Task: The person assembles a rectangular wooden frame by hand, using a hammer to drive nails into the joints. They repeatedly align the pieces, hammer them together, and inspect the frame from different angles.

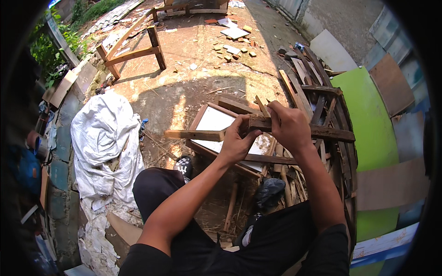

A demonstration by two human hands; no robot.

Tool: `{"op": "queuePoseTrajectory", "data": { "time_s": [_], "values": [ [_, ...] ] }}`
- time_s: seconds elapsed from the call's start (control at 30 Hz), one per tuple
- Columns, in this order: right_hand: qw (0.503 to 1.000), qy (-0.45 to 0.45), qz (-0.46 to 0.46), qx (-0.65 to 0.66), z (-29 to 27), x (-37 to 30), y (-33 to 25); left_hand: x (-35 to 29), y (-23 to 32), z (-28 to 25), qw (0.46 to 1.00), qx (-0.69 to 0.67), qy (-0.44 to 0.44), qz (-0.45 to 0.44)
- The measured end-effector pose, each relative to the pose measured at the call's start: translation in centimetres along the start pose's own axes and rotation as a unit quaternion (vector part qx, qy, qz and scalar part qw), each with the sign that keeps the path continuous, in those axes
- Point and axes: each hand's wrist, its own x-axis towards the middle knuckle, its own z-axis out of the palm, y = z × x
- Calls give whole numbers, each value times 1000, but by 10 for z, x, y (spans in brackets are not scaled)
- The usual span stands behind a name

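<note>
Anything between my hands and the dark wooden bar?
Nothing visible: the left hand and right hand both appear to touch the dark wooden bar directly. The white panel lies below them, not in between.

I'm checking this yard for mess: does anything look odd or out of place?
Small blocks lie strewn ahead in no order, and the white cloth at left is heaped and crumpled rather than folded.

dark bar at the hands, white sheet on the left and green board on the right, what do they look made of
Dark bar: wood, seemingly unpainted, with a rough brown surface. White sheet: probably matte cloth, given its soft folds. Green board: painted wood or plastic, unclear which; smooth, even colour.
</note>
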Motion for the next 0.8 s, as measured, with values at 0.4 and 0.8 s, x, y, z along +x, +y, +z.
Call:
{"op": "queuePoseTrajectory", "data": {
  "time_s": [0.4, 0.8],
  "values": [
    [1000, 4, 5, 4, 1, 1, 1, 3, -19, 6, 999, 6, 25, 22],
    [1000, 15, 1, 7, 2, 2, 3, -1, -13, 8, 999, 18, 17, 20]
  ]
}}
